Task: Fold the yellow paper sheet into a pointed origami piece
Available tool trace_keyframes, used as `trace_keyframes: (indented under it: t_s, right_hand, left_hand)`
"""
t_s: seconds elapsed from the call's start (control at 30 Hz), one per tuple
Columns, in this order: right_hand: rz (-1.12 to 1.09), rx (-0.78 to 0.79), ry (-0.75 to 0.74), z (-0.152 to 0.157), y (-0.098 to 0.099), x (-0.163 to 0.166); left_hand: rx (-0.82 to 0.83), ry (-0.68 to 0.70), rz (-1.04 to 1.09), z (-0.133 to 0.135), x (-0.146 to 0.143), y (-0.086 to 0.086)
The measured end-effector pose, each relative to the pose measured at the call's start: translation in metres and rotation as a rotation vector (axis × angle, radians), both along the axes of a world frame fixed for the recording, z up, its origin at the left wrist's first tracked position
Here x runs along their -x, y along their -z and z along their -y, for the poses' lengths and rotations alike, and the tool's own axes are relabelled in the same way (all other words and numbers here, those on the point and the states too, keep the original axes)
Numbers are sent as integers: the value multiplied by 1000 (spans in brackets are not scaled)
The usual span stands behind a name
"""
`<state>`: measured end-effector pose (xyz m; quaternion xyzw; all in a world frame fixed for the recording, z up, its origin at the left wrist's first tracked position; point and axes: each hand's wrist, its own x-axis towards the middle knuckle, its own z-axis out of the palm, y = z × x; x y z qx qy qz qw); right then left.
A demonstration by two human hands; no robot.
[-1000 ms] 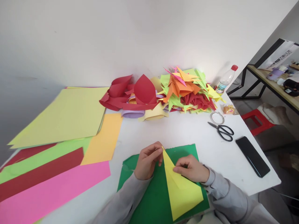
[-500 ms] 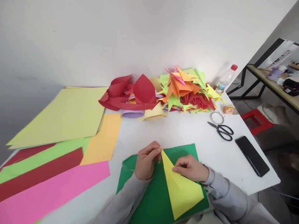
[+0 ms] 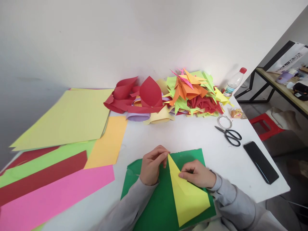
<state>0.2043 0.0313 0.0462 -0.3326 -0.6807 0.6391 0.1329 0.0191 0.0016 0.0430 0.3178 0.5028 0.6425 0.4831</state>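
Observation:
A folded sheet of yellow paper (image 3: pixel 189 202) lies over a green board (image 3: pixel 154 205) at the table's near edge, its narrow point turned away from me. My left hand (image 3: pixel 154 165) pinches that far tip between thumb and forefinger. On the paper's right edge, partway down, my right hand (image 3: pixel 196 173) grips the fold with thumb and bent fingers. The wide end of the paper spreads toward me, with a crease showing across its middle. The fingers of my right hand partly cover the fold.
Coloured paper sheets (image 3: pixel 64 118) and strips (image 3: pixel 57 192) cover the left side. Red paper shapes (image 3: pixel 150 93) and a heap of folded paper (image 3: pixel 190 93) line the wall. Scissors (image 3: pixel 229 136), a tape roll (image 3: pixel 224 122), a black phone (image 3: pixel 261 162) and a bottle (image 3: pixel 234 84) lie or stand at right.
The view has shifted slightly. Both hands keep their pinches on the yellow paper, and its tip looks slightly farther right.

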Motion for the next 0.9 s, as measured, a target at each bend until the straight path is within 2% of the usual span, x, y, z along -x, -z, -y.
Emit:
trace_keyframes:
  t_s: [0.17,0.27,0.47,0.53,0.73,0.9]
  right_hand:
    - [5,-8,11,0,0,-1]
    - [-24,-19,54,0,-1,-1]
    - [-75,-8,263,-1,4,-3]
    - [-74,2,291,-1,6,-3]
    - [-83,60,268,-1,6,-4]
    - [-77,-111,309,-3,0,-4]
  left_hand:
    - [29,3,40,-1,2,0]
    - [61,73,55,0,2,0]
    - [84,511,-47,5,-4,3]
    - [83,583,-55,7,-6,4]
    - [40,565,-113,8,-6,4]
    - [-6,618,-193,7,-7,0]
